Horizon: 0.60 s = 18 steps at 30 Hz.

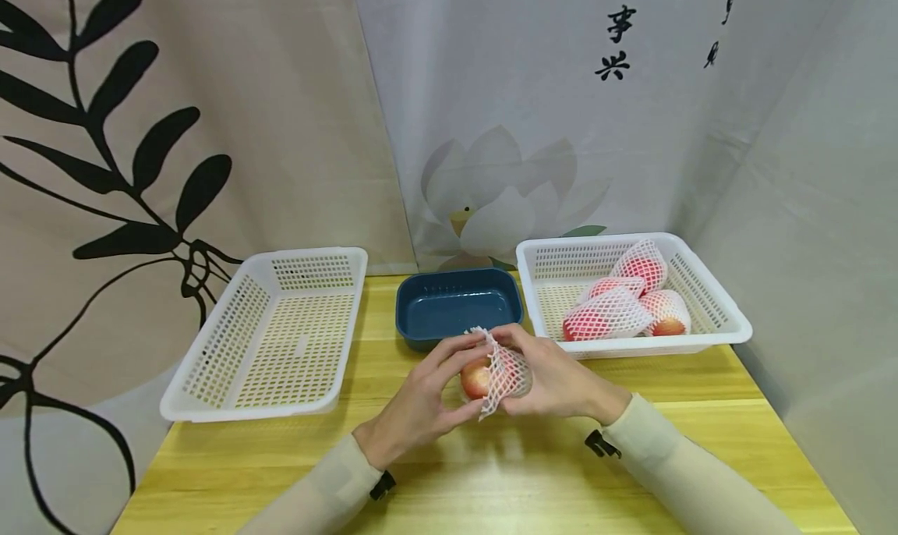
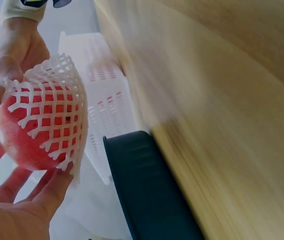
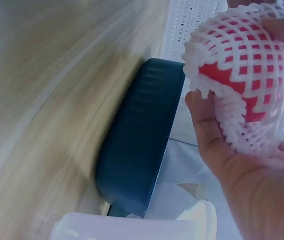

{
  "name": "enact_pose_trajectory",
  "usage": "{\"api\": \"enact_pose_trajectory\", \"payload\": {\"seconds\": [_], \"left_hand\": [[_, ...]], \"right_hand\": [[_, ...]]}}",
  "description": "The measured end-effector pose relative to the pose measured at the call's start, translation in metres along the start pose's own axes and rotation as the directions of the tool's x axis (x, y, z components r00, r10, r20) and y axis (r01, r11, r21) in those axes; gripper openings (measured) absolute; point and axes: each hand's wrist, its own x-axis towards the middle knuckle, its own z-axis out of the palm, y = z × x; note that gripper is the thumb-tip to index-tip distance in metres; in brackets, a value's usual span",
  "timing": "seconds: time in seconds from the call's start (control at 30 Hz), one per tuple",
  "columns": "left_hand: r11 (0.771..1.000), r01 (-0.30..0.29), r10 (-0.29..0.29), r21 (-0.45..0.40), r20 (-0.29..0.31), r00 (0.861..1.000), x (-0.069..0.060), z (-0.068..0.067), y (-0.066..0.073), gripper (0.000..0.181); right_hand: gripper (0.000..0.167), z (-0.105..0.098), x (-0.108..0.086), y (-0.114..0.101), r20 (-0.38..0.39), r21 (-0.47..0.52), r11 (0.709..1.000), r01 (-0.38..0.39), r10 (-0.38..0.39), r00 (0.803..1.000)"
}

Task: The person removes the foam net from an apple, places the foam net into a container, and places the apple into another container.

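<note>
Between the two hands is a red-and-yellow apple [image 1: 474, 380], partly covered by a white foam net sleeve [image 1: 508, 373]. My left hand [image 1: 421, 398] holds the apple's bare side, fingers over the top and thumb below. On the other side my right hand [image 1: 561, 375] grips the netted part. In the left wrist view the net [image 2: 56, 112] covers one side of the apple [image 2: 21, 142], its ragged edge running across the red skin. The right wrist view shows the netting [image 3: 262, 65] bunched near the right hand's fingers.
Behind the hands stands a dark blue basin [image 1: 456, 305]. A white basket [image 1: 326, 398] is at the left. The right white basket [image 1: 715, 336] holds several netted apples [image 1: 606, 317]. All stand on a wooden table [image 1: 491, 472], with a curtain [image 1: 302, 129] behind.
</note>
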Motion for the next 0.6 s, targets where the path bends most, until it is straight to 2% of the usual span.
{"api": "enact_pose_trajectory", "payload": {"seconds": [0.23, 0.6], "left_hand": [[1.0, -0.008, 0.008, 0.0, 0.008, 1.0, 0.005, 0.0, -0.005, 0.08], [1.0, 0.014, -0.014, 0.026, 0.03, 0.999, 0.011, 0.003, -0.007, 0.074]], "right_hand": [[0.095, -0.005, 0.005, 0.003, -0.016, 0.02, 0.999, 0.03, -0.029, 0.999], [0.102, -0.012, 0.006, 0.003, -0.024, -0.022, 0.999, 0.046, -0.046, 0.999]]}}
